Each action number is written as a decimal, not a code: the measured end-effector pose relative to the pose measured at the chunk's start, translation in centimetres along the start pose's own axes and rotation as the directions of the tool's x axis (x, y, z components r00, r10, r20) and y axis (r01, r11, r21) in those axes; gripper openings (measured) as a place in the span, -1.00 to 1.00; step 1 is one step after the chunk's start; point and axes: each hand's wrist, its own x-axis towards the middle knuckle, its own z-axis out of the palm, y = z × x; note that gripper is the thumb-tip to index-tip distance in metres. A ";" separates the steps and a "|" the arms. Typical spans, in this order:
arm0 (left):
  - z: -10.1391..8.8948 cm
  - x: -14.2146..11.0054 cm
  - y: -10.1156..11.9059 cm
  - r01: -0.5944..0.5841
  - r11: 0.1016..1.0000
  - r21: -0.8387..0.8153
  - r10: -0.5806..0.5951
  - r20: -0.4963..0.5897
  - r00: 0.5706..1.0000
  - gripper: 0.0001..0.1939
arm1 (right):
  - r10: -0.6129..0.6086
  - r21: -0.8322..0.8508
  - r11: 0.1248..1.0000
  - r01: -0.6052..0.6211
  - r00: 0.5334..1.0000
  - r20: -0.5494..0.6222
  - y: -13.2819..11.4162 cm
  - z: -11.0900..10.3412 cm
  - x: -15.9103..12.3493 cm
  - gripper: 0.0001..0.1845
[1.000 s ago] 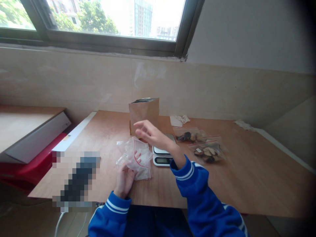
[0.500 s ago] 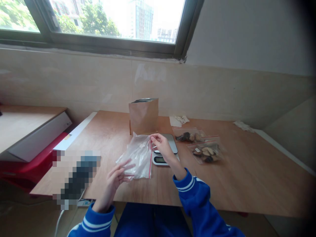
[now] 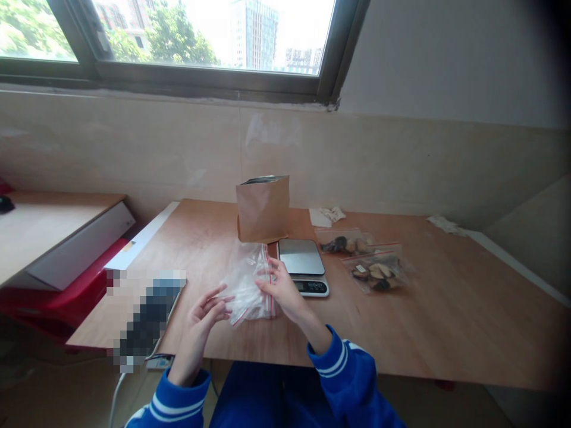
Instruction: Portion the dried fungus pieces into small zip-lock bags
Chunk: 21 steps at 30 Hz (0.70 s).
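Clear plastic is what I see both hands working on: a zip bag (image 3: 248, 280) with a red seal line, lying crumpled on the wooden table (image 3: 446, 321) just in front of the scale (image 3: 304, 266). I cannot make out anything inside it. Behind it a brown paper pouch (image 3: 263, 208) stands upright with its top open; its contents are hidden from me. To the right of the scale lie two more clear bags (image 3: 363, 261), one partly over the other, both holding dark and pale dried pieces. The scale's steel plate is bare.

My right hand (image 3: 282, 290) rests on the zip bag's right edge, along the red seal, fingers curled and pinching the plastic there. My left hand (image 3: 206, 309) sits at the bag's lower left corner, fingers spread and loosely apart, fingertips touching the plastic but not clamped on it as far as I can tell. Both blue sleeves with white stripes come in from the bottom edge.
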 end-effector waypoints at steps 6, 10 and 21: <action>-1.2 2.4 -1.2 -0.265 0.850 0.456 0.324 -0.056 0.944 -0.54 | -0.086 -0.025 0.996 0.084 0.992 -0.090 0.4 -1.6 0.3 -0.34; -1.4 5.0 -2.5 -0.285 0.671 0.684 0.345 0.052 0.937 -0.59 | -0.136 -0.018 0.991 0.135 0.980 -0.147 -0.1 -1.6 0.0 -0.34; 1.7 2.9 -1.5 -0.134 0.818 0.559 0.258 -0.148 0.955 -0.70 | -0.157 0.051 0.984 0.170 0.969 -0.190 0.0 -1.7 -0.6 -0.36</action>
